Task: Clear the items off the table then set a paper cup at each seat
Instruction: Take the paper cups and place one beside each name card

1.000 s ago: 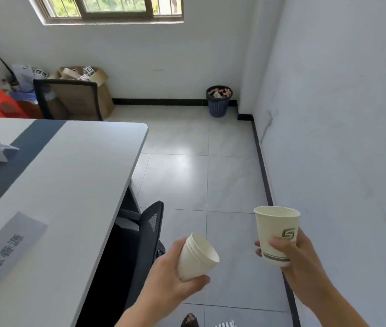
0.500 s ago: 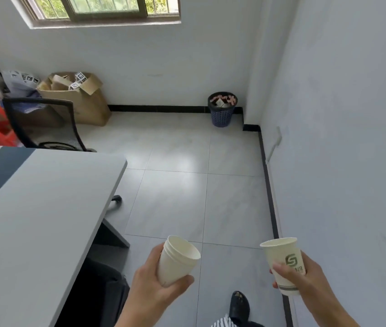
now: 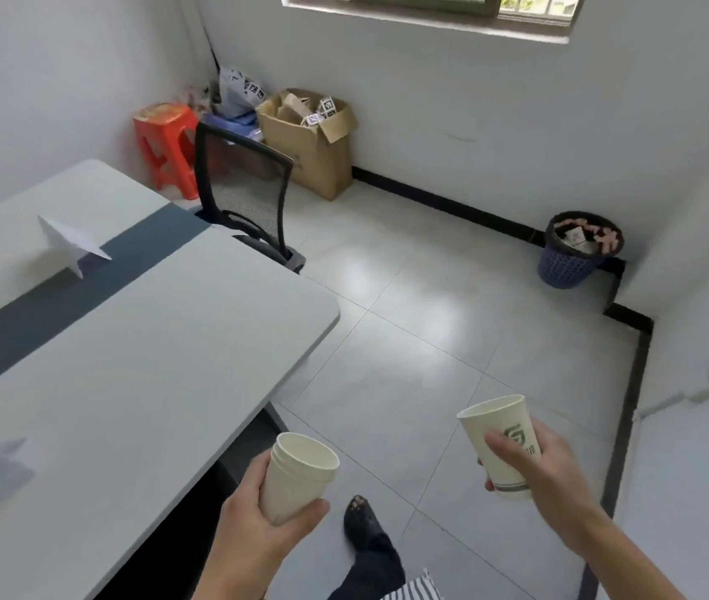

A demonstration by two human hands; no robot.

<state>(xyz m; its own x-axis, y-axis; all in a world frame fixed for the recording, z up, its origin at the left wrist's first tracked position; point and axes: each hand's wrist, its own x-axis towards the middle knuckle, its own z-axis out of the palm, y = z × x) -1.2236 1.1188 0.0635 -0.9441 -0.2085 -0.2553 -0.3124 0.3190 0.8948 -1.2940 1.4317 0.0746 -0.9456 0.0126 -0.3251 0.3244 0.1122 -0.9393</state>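
A: Head view: what do the hands hold?
B: The left hand (image 3: pixel 257 530) curls round a nested stack of paper cups (image 3: pixel 292 482). The right hand (image 3: pixel 556 474) grips one tapered printed cup (image 3: pixel 489 424). Both are just right of the smooth grey desk (image 3: pixel 149 361).

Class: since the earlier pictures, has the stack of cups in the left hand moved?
Yes: the stack of cups has come forward along the table, nearer its rounded end corner.

Paper cup stack (image 3: pixel 301 474): plain cream.
Single paper cup (image 3: pixel 500 443): cream, grey-green logo and base band.
Table (image 3: pixel 149 361): pale grey, dark slate stripe.
Stool (image 3: pixel 166 145): orange-red.
Chair (image 3: pixel 244 184): black mesh.
Box (image 3: pixel 314 158): brown cardboard.
Bin (image 3: pixel 565 270): dark blue lattice.
Skirting (image 3: pixel 443 203): black.
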